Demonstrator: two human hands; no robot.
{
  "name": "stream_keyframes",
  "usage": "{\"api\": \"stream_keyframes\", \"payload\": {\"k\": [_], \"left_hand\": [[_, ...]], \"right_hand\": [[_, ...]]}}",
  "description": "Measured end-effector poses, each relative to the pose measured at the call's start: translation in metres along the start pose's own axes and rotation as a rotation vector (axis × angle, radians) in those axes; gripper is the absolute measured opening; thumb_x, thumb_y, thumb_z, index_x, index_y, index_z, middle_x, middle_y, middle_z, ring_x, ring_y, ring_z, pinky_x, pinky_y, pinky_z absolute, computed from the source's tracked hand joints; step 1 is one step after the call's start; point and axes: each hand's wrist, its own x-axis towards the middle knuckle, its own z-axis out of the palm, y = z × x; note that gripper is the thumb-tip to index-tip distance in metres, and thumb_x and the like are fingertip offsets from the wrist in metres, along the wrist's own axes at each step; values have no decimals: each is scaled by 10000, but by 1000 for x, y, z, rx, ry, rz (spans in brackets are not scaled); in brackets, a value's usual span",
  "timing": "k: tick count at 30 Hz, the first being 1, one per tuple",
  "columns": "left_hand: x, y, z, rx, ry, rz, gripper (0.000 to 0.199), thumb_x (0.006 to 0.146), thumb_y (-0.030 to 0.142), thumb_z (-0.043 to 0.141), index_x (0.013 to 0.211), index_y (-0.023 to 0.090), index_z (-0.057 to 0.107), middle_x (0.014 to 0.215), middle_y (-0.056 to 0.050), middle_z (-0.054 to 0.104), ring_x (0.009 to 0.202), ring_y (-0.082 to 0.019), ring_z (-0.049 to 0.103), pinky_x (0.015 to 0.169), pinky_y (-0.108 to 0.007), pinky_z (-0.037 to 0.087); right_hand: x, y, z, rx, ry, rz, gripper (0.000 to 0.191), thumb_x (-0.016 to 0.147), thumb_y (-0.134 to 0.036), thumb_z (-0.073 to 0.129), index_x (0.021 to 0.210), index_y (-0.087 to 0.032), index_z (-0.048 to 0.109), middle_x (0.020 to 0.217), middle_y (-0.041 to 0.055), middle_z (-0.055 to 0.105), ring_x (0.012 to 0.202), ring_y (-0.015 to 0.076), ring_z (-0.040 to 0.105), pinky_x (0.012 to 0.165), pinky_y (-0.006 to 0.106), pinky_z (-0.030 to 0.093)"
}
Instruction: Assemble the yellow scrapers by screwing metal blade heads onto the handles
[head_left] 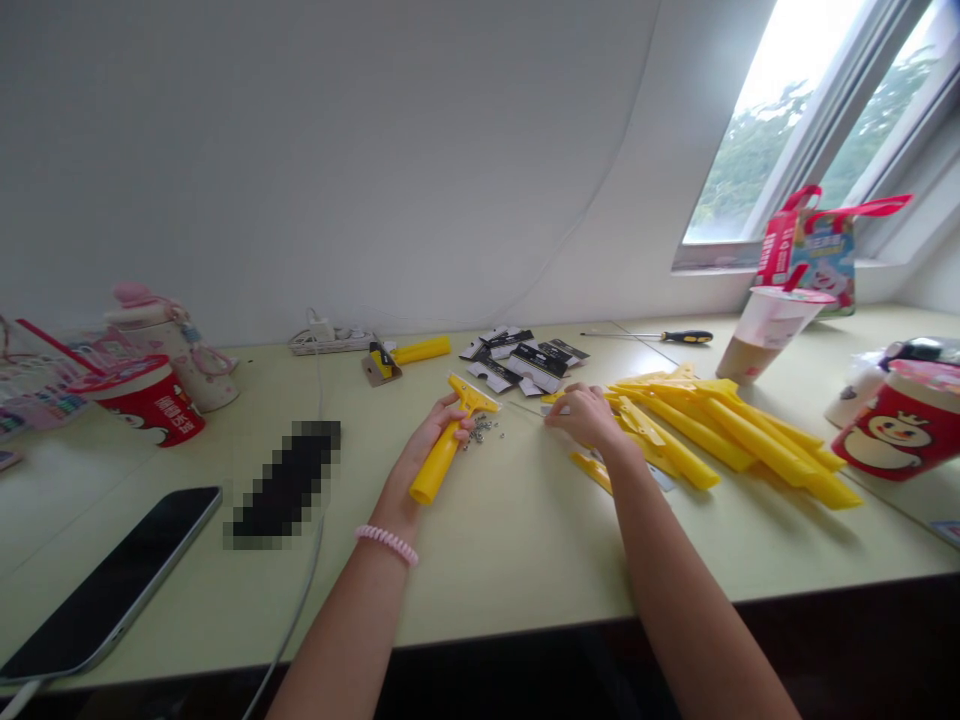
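In my left hand [436, 432] is a yellow scraper [442, 455], held by its thick round handle, with its wide head pointing up and away. Small metal screws [480, 432] lie in a loose heap just beyond those fingers. My right hand [589, 418] is closed, fingertips down near the tabletop, around what looks like a screwdriver [525, 408]; its thin shaft points left and the hand hides most of its handle. Right beside that wrist lies a pile of yellow scraper handles [720, 425], with yellow head pieces among them.
Black-and-white cards [525, 360] lie at the back, near another yellow scraper [421, 349] and a long screwdriver [686, 337]. Drink cups [772, 330] stand right, another red cup [161, 405] left. A tablet [112, 580] and a white cable [304, 600] lie at the left front.
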Motion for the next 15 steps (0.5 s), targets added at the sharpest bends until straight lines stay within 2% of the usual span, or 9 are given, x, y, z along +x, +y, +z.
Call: {"api": "stream_keyframes", "payload": {"k": [2,5,7,11,15], "left_hand": [[1,0,-1,-6,-17,-9,473,742,-5,427,1147,221,333,813,-40,461,525,-32,453,389,-87,341],[3,-1,-4,3,-26,-6,443,755,9,427,1140,204,328,807,-47,463,532,-36,458,391,-85,337],[5,-2,-5,25,-24,-5,447,749,1,429,1137,200,330,803,-51,468,528,-35,456,393,-87,333],[6,-2,-6,74,-15,-20,452,738,1,436,1125,208,331,769,-41,475,506,-36,450,388,-90,320],[6,-2,-5,151,-15,-29,450,732,9,436,1116,217,326,692,-11,458,461,-29,423,393,-99,321]], "right_hand": [[4,5,2,114,108,10,152,700,-326,578,709,-201,663,940,93,602,902,245,514,729,347,391],[7,7,0,334,241,65,223,783,-354,471,852,-201,617,788,53,637,671,164,560,582,278,412],[6,4,-4,412,272,6,214,782,-358,479,861,-209,611,687,20,633,565,135,539,524,252,401],[0,-12,-11,579,291,-195,177,703,-364,604,773,-203,632,652,4,628,569,125,545,545,247,425],[-7,-31,-11,847,365,-256,249,677,-410,635,738,-170,610,656,22,620,578,127,549,523,239,440]]}}
